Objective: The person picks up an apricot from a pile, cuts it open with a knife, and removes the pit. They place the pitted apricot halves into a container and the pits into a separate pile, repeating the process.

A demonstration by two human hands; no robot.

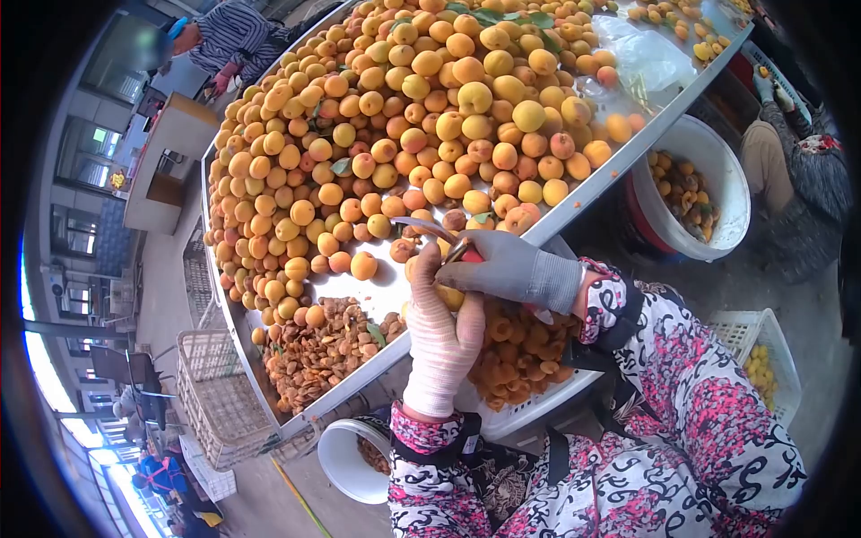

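My left hand (439,336), in a pale pink-and-white glove, is closed round an apricot (451,299), mostly hidden between both hands. Against it, my right hand (511,267), in a grey glove, grips a knife (466,253) with a red handle. Its curved blade (423,225) points up and left, away from the fruit. Just beyond the hands, a large heap of whole apricots (395,134) covers the metal-rimmed table (574,202). Pitted apricot halves (516,354) fill a white crate (538,402) below my hands.
Brown pits and scraps (327,354) lie in the table's near-left corner. White buckets (345,462) (722,170) stand on either side. Plastic crates (220,386) line the left side. A clear plastic bag (641,54) lies at the upper right. Other people (229,40) work nearby.
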